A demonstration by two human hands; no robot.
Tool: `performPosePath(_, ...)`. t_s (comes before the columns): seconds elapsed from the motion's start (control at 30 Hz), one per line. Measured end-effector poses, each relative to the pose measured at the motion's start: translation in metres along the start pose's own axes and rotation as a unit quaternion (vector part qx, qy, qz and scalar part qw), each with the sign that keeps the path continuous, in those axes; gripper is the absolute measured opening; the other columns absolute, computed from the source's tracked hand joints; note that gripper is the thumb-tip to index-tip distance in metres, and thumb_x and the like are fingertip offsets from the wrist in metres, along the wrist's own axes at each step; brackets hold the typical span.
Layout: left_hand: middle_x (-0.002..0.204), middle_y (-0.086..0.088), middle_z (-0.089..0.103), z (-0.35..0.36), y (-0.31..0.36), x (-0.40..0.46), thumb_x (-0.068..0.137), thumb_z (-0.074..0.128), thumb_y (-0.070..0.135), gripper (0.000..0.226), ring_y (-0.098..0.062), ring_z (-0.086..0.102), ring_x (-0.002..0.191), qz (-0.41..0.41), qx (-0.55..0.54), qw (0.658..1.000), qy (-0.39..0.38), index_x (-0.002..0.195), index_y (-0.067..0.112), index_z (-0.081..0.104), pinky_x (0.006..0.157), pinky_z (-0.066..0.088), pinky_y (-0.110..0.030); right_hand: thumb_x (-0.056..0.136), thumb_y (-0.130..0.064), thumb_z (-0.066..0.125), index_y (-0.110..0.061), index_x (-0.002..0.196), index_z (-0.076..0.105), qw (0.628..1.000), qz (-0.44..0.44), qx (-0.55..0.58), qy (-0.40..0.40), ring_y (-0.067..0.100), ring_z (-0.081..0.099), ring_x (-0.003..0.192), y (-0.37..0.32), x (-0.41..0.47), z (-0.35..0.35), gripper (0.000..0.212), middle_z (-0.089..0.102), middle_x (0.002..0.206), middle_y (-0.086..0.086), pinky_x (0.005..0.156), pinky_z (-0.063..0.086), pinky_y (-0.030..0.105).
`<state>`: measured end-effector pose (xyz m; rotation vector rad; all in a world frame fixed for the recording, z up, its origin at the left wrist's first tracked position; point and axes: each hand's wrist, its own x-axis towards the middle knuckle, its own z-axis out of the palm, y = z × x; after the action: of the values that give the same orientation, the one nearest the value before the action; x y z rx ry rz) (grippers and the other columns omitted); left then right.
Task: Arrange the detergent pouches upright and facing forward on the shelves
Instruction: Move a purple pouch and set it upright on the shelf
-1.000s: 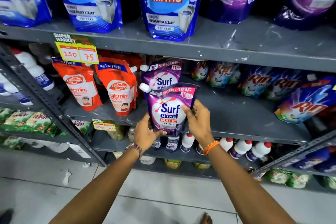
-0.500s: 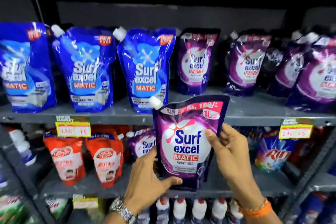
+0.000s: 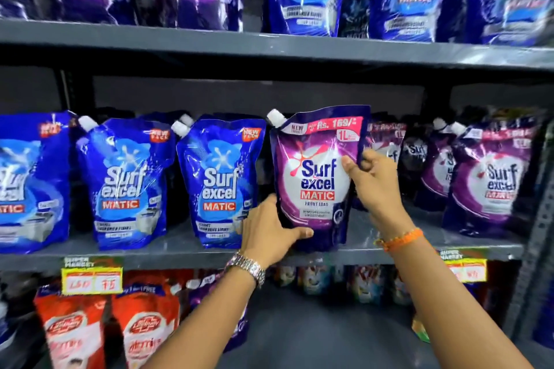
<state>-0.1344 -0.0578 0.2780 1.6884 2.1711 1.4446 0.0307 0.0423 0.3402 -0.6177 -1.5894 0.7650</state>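
Note:
A purple Surf Excel Matic pouch (image 3: 314, 177) with a white spout stands upright, label forward, on the middle grey shelf (image 3: 180, 255). My left hand (image 3: 269, 234) grips its lower left corner. My right hand (image 3: 371, 183) holds its right edge, thumb on the front. To its left stand blue Surf Excel pouches (image 3: 218, 183), upright and facing forward. To its right stand more purple pouches (image 3: 491, 177), partly hidden behind my right hand and dark at the back.
The top shelf (image 3: 269, 45) carries purple and blue pouches. Below, red Lifebuoy pouches (image 3: 144, 329) stand at the left and yellow price tags (image 3: 91, 280) hang on the shelf edge. A grey upright post (image 3: 536, 219) bounds the right side.
Both hands have lifted the purple pouch from the lower shelf up to the middle shelf, setting it between the blue and purple rows. The camera view has risen with it.

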Motion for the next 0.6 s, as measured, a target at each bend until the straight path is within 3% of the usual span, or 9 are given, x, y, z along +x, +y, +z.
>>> performPosePath(0.07,0.117,0.001,0.073,0.007,-0.002,0.01,0.055,0.09,0.048,0.072,-0.022,0.068,0.108,-0.013,0.007,1.0,-0.005,0.115,0.023,0.06,0.09,0.055,-0.039,0.096,-0.012,0.063,-0.014,0.095,0.069,1.0,0.017,-0.008,0.002,0.012,0.075,0.082,0.013,0.009,0.003,0.006,0.077,0.084,-0.005,0.077,0.063,0.045)
performPosePath(0.17,0.118,-0.001,0.073,0.016,-0.005,0.019,0.057,0.091,0.043,0.07,-0.024,0.068,0.109,-0.026,0.01,1.0,-0.01,0.116,0.021,0.06,0.091,0.055,-0.037,0.095,-0.018,0.065,-0.009,0.102,0.068,0.999,0.038,-0.014,0.002,0.024,0.076,0.091,0.029,0.019,0.005,0.012,0.078,0.094,0.007,0.082,0.062,0.053)
performPosePath(0.4,0.118,-0.002,0.071,0.028,-0.011,0.026,0.057,0.091,0.043,0.073,-0.022,0.067,0.109,-0.032,-0.004,0.999,-0.023,0.115,0.014,0.058,0.088,0.055,-0.032,0.098,-0.017,0.061,-0.007,0.111,0.065,0.999,0.052,-0.001,-0.015,0.023,0.075,0.097,0.04,0.026,0.009,0.018,0.077,0.105,0.009,0.086,0.062,0.049)
performPosePath(0.5,0.119,-0.005,0.07,0.027,-0.012,0.026,0.059,0.091,0.042,0.074,-0.022,0.066,0.109,-0.029,-0.009,0.999,-0.03,0.116,0.012,0.054,0.084,0.052,-0.027,0.099,-0.02,0.059,-0.004,0.107,0.064,0.999,0.043,-0.013,-0.012,0.025,0.075,0.094,0.041,0.02,0.008,0.019,0.076,0.102,0.012,0.083,0.062,0.049)
performPosePath(0.6,0.128,-0.008,0.066,0.023,-0.014,0.019,0.062,0.089,0.043,0.091,-0.023,0.064,0.115,-0.018,0.001,1.0,-0.015,0.135,0.011,0.045,0.091,0.052,-0.028,0.099,-0.028,0.058,-0.005,0.111,0.062,0.999,0.047,-0.017,-0.009,0.026,0.073,0.098,0.044,0.016,0.006,0.026,0.074,0.106,0.012,0.086,0.061,0.051)
